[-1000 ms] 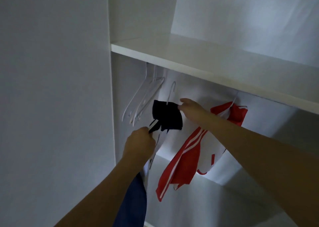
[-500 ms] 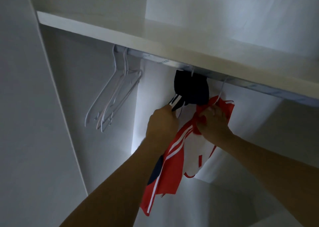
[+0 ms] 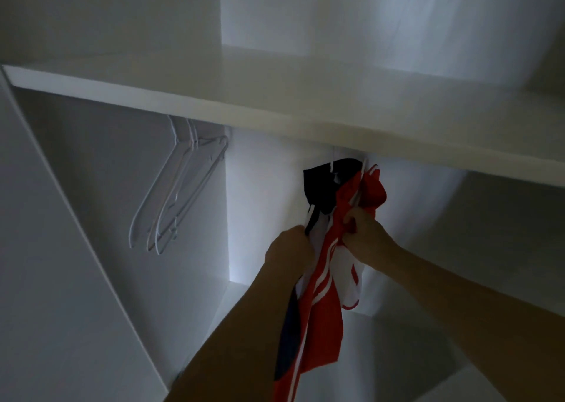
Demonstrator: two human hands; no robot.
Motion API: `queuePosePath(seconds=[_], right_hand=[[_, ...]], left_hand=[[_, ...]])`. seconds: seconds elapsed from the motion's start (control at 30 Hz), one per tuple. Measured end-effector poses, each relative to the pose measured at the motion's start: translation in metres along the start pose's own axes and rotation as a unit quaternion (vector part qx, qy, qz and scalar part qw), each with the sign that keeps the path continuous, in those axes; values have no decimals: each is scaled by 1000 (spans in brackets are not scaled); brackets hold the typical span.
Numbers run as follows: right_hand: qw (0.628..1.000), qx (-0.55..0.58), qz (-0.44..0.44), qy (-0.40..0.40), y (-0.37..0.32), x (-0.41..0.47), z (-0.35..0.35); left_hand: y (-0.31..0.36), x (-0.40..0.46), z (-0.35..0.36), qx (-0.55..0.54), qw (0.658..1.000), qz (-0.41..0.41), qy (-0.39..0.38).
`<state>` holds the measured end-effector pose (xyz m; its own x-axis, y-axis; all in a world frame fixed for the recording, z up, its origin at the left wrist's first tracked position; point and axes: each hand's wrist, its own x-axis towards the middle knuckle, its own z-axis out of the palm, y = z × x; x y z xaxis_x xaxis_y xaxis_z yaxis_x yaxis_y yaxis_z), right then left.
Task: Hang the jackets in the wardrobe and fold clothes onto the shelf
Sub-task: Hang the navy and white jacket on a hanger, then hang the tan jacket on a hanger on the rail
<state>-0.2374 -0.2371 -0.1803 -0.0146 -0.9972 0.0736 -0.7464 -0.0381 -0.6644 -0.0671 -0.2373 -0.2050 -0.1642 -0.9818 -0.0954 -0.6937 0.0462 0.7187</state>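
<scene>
Both hands are up inside the wardrobe, just under the white shelf. Left hand is curled into a fist round the dark strap end and white fabric of the navy jacket, gripping it from below. Right hand is curled too, pinching a bunch of the red-and-white jacket just right of the left one, so the two hands are nearly touching with fabric squeezed between them.

Both jackets hang right below the shelf's front edge, pressed together. The navy one sits to the left and slightly behind, its dark collar right under the shelf; the red one overlaps it and drapes down past both forearms, white stripes running along it. Thin white hanger hooks poke up from the collars, but the shelf edge blocks the rail, so I honestly can't tell how they're hooked on.

Well off to the left under the shelf, a few empty white hangers hang bunched together, tilted. White wardrobe side panel runs down further left. It's pretty dim in there and a bit blurry.
</scene>
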Motion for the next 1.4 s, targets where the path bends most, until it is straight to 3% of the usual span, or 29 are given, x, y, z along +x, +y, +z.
queuePosePath(seconds=[0.07, 0.2, 0.4, 0.57, 0.7, 0.83, 1.03, 1.23, 1.4], right_hand=[[1000, 10, -3, 2, -9, -14, -7], [999, 40, -7, 12, -29, -64, -20], [997, 61, 45, 27, -23, -143, -19], [988, 22, 126, 82, -8, -187, -24], [969, -2, 209, 133, -5, -235, -24], [933, -17, 310, 184, -14, -311, -17], [867, -45, 430, 247, -48, -459, -9], [795, -62, 510, 324, -94, -624, 10], [704, -76, 585, 396, -164, -810, 41]], left_hand=[[4, -13, -9, 39, 999, -20, -11], [16, -57, -22, 115, 990, 6, 79], [37, -98, -13, 179, 964, 160, 116], [39, -111, 1, 259, 922, 272, 93], [38, -122, 8, 262, 887, 374, 76], [48, -150, 33, 298, 837, 459, -3], [75, -260, 74, 228, 770, 586, -107], [95, -406, 103, 174, 691, 678, -180], [89, -590, 122, 131, 589, 757, -249]])
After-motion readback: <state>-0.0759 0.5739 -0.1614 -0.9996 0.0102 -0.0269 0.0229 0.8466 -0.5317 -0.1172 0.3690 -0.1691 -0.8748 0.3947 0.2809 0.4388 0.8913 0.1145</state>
